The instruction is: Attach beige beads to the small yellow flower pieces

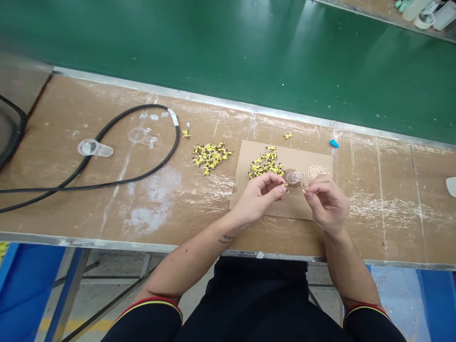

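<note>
My left hand (265,195) is closed in a pinch over a cardboard sheet (285,209). A tiny dark and yellowish figure part (285,185) shows at its fingertips, mostly hidden. Beyond that hand lies a pile of small yellow figures (266,164) with dark ends. My right hand (328,202) also pinches, thumb against forefinger, with a tiny pale piece (304,190) at the tips. Just past it is a heap of small pale pieces (315,171). Between the hands stands a small clear container (293,177) with a brownish lower part. The hands are apart.
Left of the sheet lies a second pile of yellow figures (211,156). A black cable (138,179) loops across the left, near a clear plastic scoop (94,148). A blue cap-like piece (334,143) lies at the back right. Beyond the bench runs a green surface (221,57).
</note>
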The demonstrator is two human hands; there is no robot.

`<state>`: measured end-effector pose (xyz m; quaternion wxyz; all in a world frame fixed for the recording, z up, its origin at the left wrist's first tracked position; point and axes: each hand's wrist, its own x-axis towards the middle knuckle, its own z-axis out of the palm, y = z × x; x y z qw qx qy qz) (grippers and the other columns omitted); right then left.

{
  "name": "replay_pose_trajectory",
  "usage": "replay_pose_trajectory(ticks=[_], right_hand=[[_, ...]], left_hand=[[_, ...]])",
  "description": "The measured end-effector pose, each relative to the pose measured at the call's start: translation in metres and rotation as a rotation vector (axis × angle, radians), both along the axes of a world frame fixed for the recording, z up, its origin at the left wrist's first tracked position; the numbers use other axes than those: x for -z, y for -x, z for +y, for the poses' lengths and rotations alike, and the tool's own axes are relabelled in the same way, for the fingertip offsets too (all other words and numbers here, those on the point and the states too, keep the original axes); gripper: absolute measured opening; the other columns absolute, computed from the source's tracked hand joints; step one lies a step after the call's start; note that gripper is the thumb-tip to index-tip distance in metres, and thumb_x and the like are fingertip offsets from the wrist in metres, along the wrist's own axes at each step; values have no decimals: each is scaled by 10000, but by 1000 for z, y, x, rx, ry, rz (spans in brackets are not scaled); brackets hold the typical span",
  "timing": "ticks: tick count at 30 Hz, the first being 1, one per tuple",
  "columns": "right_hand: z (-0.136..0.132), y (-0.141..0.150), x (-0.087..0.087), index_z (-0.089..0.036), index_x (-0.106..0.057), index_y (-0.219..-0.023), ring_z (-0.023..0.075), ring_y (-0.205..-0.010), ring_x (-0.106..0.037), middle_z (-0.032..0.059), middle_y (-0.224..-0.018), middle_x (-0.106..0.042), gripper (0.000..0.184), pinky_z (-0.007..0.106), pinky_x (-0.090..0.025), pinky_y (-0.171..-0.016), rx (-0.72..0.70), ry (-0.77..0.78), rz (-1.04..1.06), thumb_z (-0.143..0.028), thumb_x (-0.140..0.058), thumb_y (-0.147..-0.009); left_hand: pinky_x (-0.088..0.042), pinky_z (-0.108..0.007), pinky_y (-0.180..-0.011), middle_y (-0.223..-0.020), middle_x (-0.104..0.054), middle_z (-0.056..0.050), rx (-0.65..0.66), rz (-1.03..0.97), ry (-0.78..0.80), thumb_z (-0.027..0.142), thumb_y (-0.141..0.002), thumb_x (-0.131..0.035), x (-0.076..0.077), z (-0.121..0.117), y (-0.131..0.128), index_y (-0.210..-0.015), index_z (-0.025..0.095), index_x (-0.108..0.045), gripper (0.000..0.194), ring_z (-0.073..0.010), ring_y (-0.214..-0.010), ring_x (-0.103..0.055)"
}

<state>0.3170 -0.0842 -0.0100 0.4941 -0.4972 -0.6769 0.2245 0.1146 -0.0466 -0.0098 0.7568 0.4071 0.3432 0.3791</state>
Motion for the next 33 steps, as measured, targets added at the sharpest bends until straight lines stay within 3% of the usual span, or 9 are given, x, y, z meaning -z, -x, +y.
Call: replay_pose_trajectory(ticks=[7, 13, 17, 22, 27, 31, 33], right_hand=[[-1, 5, -2, -269, -700, -924, 180, -729, -597, 17, -788, -648, 57, 338, -483, -649, -68, 15, 85, -243, -671, -966], [-4, 8, -1, -263, -692, -919, 189, -729, -596, 23, -781, -622, 90, 346, -493, -646, -81, 90, 161, -314, -651, -982], [-4, 9, 0, -262, -697, -940, 173, -723, -586, 16, -788, -615, 54, 319, -476, -627, -134, 101, 238, -263, -657, -977], [-4, 11, -1, -254, -690, -920, 175, -717, -587, 18, -776, -610, 72, 324, -481, -617, -136, 124, 252, -284, -659, -977], [-3, 11, -1, -259, -696, -928, 166, -717, -589, 12, -791, -623, 59, 318, -486, -633, -145, 110, 251, -274, -667, -977], [-4, 10, 1, -264, -695, -947, 173, -740, -602, 17, -810, -632, 47, 323, -492, -647, -135, 112, 234, -268, -664, -981], [-4, 9, 2, -264, -694, -946, 180, -747, -605, 21, -810, -629, 51, 333, -499, -652, -117, 119, 211, -287, -665, -981]], left_hand=[[-546, -254, -708, -797, -700, -10, -75, -57, 16, 435, -805, -873, 3, -4, -2, -881, 163, -655, 356, -106, -683, -658], [-603, -310, -828, -1040, -775, -93, -83, -108, -107, 422, -844, -849, 2, -7, -3, -782, 171, -547, 398, -140, -842, -728], [-600, -248, -703, -895, -766, -51, -60, -152, -76, 393, -836, -863, 2, -8, -3, -760, 168, -532, 408, -94, -693, -696], [-603, -226, -646, -825, -757, -36, -31, -149, -37, 380, -771, -917, 2, -7, -2, -750, 158, -573, 410, -99, -662, -701], [-612, -210, -628, -810, -785, -10, -29, -184, 36, 346, -718, -957, 3, -6, -2, -961, 180, -672, 410, -121, -648, -750], [-667, -268, -743, -889, -817, -56, -41, -141, 37, 357, -736, -943, 3, -7, -3, -888, 154, -760, 312, -186, -805, -809], [-686, -343, -856, -987, -833, -89, -28, -104, 39, 373, -746, -935, 1, -8, -3, -952, 155, -796, 330, -227, -907, -819]])
